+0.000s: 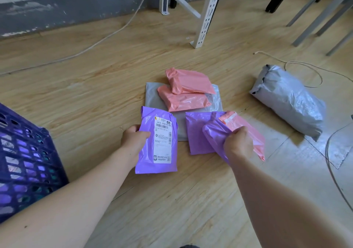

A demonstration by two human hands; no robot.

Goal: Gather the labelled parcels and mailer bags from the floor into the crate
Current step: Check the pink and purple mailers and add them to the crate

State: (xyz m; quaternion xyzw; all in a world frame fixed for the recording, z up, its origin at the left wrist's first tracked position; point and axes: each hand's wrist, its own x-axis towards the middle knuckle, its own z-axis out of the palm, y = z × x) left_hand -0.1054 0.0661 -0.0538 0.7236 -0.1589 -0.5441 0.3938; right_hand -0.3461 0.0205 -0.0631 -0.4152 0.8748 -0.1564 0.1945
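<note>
Right of the purple crate (28,161), your left hand (133,139) grips a labelled purple mailer (156,144) by its edge. Farther from the crate, your right hand (238,144) clutches a second purple mailer (214,133) and a pink mailer (248,131) together. None of these is in the crate yet. Left on the floor, past your hands from the crate, are a third purple mailer (196,133), a pink pair (183,99) stacked on a flat grey mailer (150,95), and, farthest off, a bulky grey bag (290,98). Most of the gathering looks undone.

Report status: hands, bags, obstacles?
Left hand grips labelled purple plastic mailer bag. Right hand grips crumpled purple bag and pink bag. Blue lattice crate left; nothing between.
</note>
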